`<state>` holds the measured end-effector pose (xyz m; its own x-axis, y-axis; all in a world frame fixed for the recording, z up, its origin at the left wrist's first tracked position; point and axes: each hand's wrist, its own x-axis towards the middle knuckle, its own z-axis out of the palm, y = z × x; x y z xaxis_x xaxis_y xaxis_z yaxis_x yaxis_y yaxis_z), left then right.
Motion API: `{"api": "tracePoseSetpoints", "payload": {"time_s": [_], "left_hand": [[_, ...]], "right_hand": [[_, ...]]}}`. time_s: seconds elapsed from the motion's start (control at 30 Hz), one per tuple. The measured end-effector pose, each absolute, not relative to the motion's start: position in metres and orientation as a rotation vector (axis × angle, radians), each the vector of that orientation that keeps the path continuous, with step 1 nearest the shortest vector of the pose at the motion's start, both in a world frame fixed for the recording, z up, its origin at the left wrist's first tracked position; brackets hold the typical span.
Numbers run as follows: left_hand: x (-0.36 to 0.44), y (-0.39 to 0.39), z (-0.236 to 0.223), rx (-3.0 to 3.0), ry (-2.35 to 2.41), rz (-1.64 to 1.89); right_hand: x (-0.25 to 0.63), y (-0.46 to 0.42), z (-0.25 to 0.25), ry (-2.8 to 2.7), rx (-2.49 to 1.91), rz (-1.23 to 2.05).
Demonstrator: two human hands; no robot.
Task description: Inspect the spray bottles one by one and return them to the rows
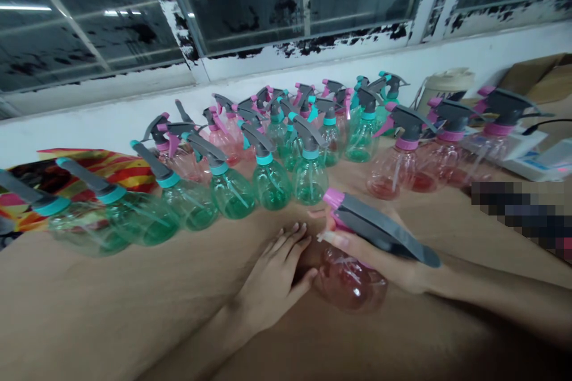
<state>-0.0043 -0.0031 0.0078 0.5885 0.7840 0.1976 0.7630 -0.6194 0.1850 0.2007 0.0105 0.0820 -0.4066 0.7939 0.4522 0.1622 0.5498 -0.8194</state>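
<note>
A pink spray bottle (353, 283) with a grey trigger head and pink collar stands on the brown table (111, 309) in front of me. My right hand (379, 259) is wrapped round its neck, just under the grey head. My left hand (274, 280) rests beside the bottle's left side, fingers together and slightly curled, thumb touching the bottle's body.
Rows of green spray bottles (272, 181) and pink spray bottles (393, 172) stand behind, along the white wall. A striped red-yellow cloth (111, 169) lies at the left. A beige jar (447, 86), cardboard boxes (540, 74) and a white device (531, 158) sit at the right.
</note>
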Motion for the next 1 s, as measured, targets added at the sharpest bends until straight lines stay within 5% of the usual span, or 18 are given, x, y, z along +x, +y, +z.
{"api": "tracePoseSetpoints", "payload": {"time_s": [1.0], "left_hand": [[-0.003,-0.003,0.014,2.805,1.326,0.388]], "right_hand": [[0.201,0.009,0.070,-1.765,-0.762,0.911]]}}
